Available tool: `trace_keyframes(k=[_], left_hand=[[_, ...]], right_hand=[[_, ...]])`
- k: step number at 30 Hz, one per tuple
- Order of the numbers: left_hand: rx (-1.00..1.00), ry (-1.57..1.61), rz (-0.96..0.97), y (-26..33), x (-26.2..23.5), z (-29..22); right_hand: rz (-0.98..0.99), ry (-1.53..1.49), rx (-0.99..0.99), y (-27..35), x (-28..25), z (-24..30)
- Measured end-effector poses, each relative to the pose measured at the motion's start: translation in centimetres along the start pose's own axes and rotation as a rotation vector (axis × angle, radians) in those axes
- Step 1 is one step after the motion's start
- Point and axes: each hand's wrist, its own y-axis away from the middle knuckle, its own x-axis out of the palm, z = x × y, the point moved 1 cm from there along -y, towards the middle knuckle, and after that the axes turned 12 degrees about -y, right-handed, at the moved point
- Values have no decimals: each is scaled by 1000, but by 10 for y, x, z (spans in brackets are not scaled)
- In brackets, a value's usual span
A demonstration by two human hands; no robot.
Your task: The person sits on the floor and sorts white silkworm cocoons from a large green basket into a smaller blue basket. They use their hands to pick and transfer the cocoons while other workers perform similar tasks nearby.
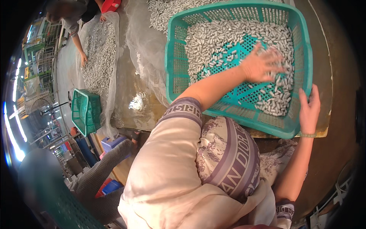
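Note:
A large teal plastic basket (238,5) with slotted walls sits on the table before me. Inside it, small silver-grey cylindrical pieces (213,36) are banked along the far and side walls, while the lattice floor shows through in the middle. My left hand (263,64) reaches into the basket over the pieces, its fingers spread and somewhat blurred by motion, holding nothing that I can see. At the near right corner, my right hand (310,108) grips the basket's rim, with the thumb and fingers on either side of it.
More silver-grey pieces (160,15) lie behind the basket, beside crumpled clear plastic sheeting (143,49). At far left a co-worker's hand (84,60) touches another pile of pieces (100,53). A smaller green basket (85,112) stands near that table edge. Striped trouser legs (101,168) show at lower left.

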Motion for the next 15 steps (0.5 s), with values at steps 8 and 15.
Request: trace_keyframes(k=[8, 15], left_hand=[[-1176, 47, -492, 134, 5, 122], [-1178, 319, -458, 71, 31, 122]], right_hand=[[15, 30, 3, 0, -1, -5], [12, -23, -38, 1, 3, 1]])
